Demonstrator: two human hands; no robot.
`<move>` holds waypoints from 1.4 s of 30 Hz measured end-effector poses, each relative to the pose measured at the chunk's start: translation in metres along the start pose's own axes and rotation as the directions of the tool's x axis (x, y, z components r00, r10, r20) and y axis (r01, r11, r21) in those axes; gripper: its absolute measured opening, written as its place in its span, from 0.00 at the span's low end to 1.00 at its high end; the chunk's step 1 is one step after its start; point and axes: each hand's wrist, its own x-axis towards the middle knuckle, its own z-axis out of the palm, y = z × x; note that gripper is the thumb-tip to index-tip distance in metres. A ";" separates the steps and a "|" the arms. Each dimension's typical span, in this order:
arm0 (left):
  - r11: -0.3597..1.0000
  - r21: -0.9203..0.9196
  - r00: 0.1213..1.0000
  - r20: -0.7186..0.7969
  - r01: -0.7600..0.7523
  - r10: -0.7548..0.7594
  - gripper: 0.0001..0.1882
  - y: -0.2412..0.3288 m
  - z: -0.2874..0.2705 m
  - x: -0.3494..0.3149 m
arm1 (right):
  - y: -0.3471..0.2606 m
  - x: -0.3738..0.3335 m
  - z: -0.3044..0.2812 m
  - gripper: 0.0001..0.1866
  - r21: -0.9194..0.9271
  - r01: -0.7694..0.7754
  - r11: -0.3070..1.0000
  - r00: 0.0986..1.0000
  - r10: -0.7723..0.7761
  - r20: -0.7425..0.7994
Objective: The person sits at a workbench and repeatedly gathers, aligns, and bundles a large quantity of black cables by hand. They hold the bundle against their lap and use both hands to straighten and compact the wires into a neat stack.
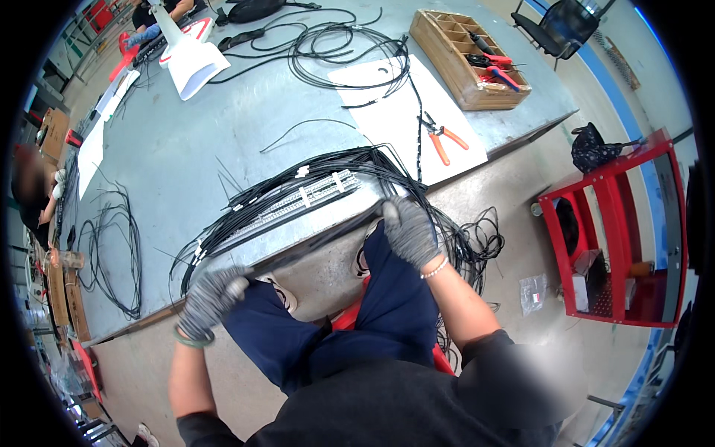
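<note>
Black cable bundle (298, 195), held at both ends on a grey workbench (186, 156).

Bundle lies at the bench's near edge, long axis running from lower left to upper right, white tape tags across its middle; loose loops spill over the edge at the right end. Left hand (211, 296), grey-gloved, closed around the lower-left end; right hand (408, 229), grey-gloved, fingers clamped on the upper-right end. Further out on the bench: white paper sheet (387, 112) carrying orange-handled cutters (441, 138); wooden compartment tray (465, 56) with tools; coiled black cable (335, 48); white funnel-shaped stand (190, 59); second cable coil (112, 246) at left. Room: concrete floor (514, 186), red shelf cart (622, 231) at right, black chair (562, 26) beyond.
</note>
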 end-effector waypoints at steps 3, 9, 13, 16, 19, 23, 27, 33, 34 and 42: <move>0.994 -0.026 0.981 0.170 0.102 -0.096 0.17 0.019 -0.018 0.023 | 0.007 0.015 0.002 0.14 -0.027 -0.024 0.999 0.996 0.022 -0.091; 0.994 -0.065 0.977 0.200 0.088 -0.074 0.16 0.010 0.028 0.036 | 0.011 0.018 -0.008 0.15 0.102 -0.136 0.986 0.989 0.141 -0.048; 0.992 0.039 0.986 0.124 -0.116 0.111 0.17 0.011 0.052 0.054 | 0.013 0.012 -0.005 0.14 0.033 -0.078 0.996 0.992 0.081 -0.101; 0.962 0.082 0.965 0.019 -0.260 0.260 0.18 0.022 0.075 0.063 | 0.005 0.012 -0.005 0.14 0.001 -0.081 0.997 0.993 0.081 -0.085; 0.904 0.245 0.926 -0.059 -0.349 0.373 0.18 0.046 0.096 0.068 | -0.001 0.007 -0.003 0.14 -0.070 0.023 0.997 0.988 -0.033 -0.148; 0.894 0.359 0.945 -0.088 -0.266 0.316 0.17 0.054 0.107 0.075 | -0.014 0.001 -0.018 0.14 0.038 -0.095 0.995 0.993 0.098 -0.069; 0.921 0.234 0.915 -0.187 -0.313 0.358 0.12 0.044 0.115 0.074 | -0.026 -0.005 -0.027 0.14 -0.018 -0.049 0.999 0.993 0.047 -0.107; 0.971 0.178 0.968 -0.163 -0.159 0.189 0.09 0.023 0.109 0.088 | -0.046 -0.024 -0.026 0.13 -0.010 0.046 0.999 0.995 -0.047 -0.089; 0.974 0.124 0.973 -0.110 -0.187 0.201 0.09 0.028 0.110 0.084 | -0.045 -0.027 -0.027 0.13 -0.026 0.067 0.997 0.991 -0.070 -0.110; 0.968 -0.251 0.956 0.283 -0.001 0.074 0.21 0.032 0.097 0.064 | -0.037 -0.026 -0.028 0.12 -0.078 0.108 0.991 0.990 -0.114 -0.082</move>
